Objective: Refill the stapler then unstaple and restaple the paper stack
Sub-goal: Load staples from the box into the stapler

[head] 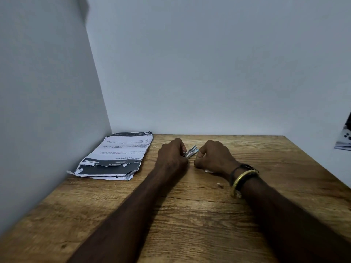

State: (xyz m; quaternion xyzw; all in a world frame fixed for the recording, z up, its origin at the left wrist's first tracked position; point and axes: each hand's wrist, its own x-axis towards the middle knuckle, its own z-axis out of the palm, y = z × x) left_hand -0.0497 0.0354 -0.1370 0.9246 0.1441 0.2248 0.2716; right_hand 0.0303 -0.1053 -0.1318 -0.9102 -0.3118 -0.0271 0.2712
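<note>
On the bench [190, 215], fingers of the left hand [171, 155] grip the rear of the metal stapler [190, 153], likely steadying it for refilling, while those of the right hand [214, 156] curl at its front, whether pinching anything I cannot tell; the tattered paper stack [114, 156] lies aside by the wall [47, 111].

Paper stack [115, 156] fills far-left corner against wall [47, 111]; table [190, 215] front and right passable.
</note>
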